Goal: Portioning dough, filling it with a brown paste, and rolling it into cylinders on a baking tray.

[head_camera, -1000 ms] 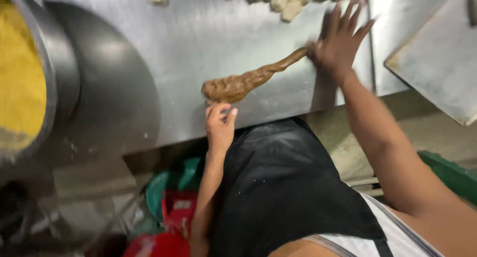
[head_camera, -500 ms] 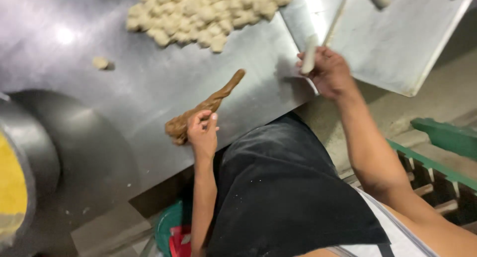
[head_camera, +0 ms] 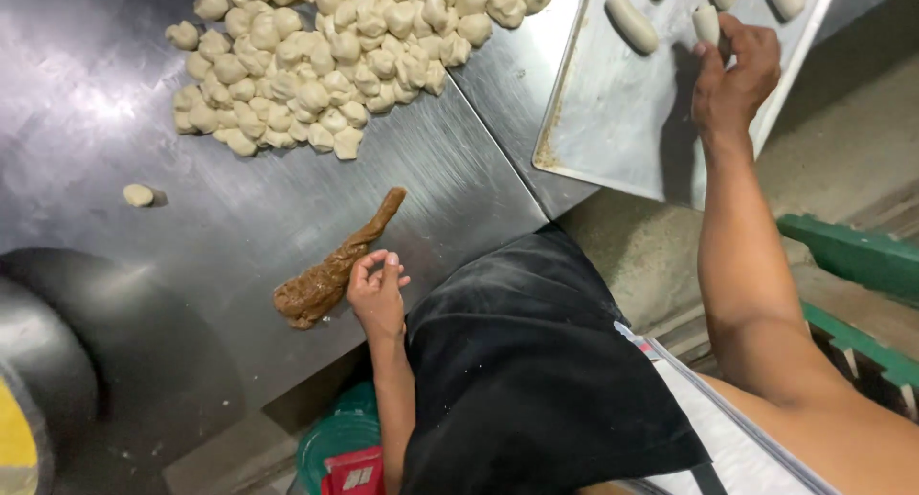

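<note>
A long brown strip of filling paste lies on the steel table near its front edge. My left hand rests beside the thick end of the strip, fingers loosely curled at it and holding nothing. My right hand reaches over a metal baking tray and pinches a small pale dough roll, held just above the tray. Other shaped dough rolls lie on the tray's far part. A heap of several small dough pieces sits at the back of the table.
A single dough piece lies apart at the left. A large metal bowl with yellow content stands at the lower left. A green frame is at the right, and a green tub sits below the table.
My right hand has carried the dough roll up and right from the table edge to over the tray. My left hand stayed by the brown strip. The camera view shifted.
</note>
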